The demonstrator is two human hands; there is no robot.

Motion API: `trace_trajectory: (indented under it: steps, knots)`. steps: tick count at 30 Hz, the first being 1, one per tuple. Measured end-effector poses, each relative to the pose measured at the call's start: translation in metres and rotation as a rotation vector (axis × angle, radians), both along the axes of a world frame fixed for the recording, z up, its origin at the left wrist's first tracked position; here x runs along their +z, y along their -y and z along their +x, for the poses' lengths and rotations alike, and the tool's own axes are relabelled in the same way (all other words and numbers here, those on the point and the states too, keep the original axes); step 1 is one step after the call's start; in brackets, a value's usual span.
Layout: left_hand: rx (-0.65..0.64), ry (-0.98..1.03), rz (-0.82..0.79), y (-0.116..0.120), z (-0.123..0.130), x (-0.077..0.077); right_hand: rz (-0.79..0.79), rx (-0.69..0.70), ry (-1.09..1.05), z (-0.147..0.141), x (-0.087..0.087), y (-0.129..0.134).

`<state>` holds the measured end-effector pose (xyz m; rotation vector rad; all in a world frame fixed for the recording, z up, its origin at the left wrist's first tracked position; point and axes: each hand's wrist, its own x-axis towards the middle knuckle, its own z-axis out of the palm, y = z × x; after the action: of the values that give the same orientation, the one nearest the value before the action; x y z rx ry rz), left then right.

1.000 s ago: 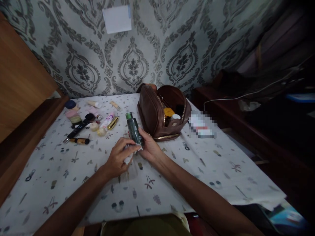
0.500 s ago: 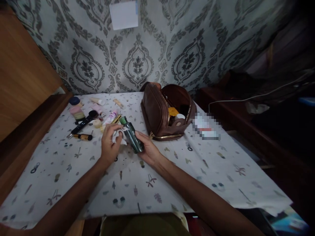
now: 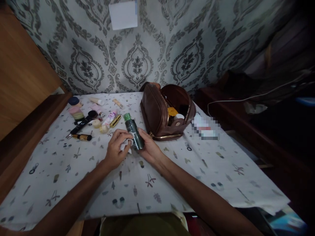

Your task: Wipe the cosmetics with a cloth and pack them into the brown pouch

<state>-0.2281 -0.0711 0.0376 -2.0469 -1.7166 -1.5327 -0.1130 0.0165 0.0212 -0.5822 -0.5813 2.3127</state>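
A dark green bottle (image 3: 135, 132) with a bright green cap is held tilted above the table by my right hand (image 3: 152, 149), whose fingers wrap its right side and lower part. My left hand (image 3: 116, 149) pinches a crumpled white tissue (image 3: 126, 146) and presses it against the bottle's left side. Just beyond my hands on the right stands a brown leather toiletry bag (image 3: 155, 111), unzipped, with a yellow item (image 3: 172, 111) and a white lid (image 3: 179, 116) showing inside. A gold tube (image 3: 115, 121) lies a little left of the bottle's cap.
Several cosmetics lie at the table's left: a black brush (image 3: 85, 123), a black-and-gold tube (image 3: 82, 137), a pink tube (image 3: 110, 117), a cream jar (image 3: 96, 124) and a navy-lidded jar (image 3: 74, 101). A blurred packet (image 3: 205, 127) rests right of the bag. Wooden furniture (image 3: 24, 65) borders the left.
My left hand with the tissue has moved down and right along the bottle, from near its cap to its lower body. The bottle is slightly more upright.
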Motion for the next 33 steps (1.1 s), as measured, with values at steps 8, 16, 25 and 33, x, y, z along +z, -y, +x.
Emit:
trace_trajectory:
  steps: [8,16,25,33]
  knots:
    - [-0.258,-0.158,-0.011,0.006,0.012,-0.002,-0.111,0.167,-0.011,0.005,-0.004,-0.010]
    - [-0.051,-0.016,0.006,0.001,0.002,-0.001,-0.132,0.120,-0.032,0.003,0.001,0.000]
    - [0.215,0.208,0.035,-0.006,-0.020,0.002,-0.059,0.115,0.024,0.000,-0.002,0.006]
    - [0.049,0.225,-0.110,-0.002,0.001,-0.004,-0.073,-0.001,-0.039,0.001,0.001,-0.001]
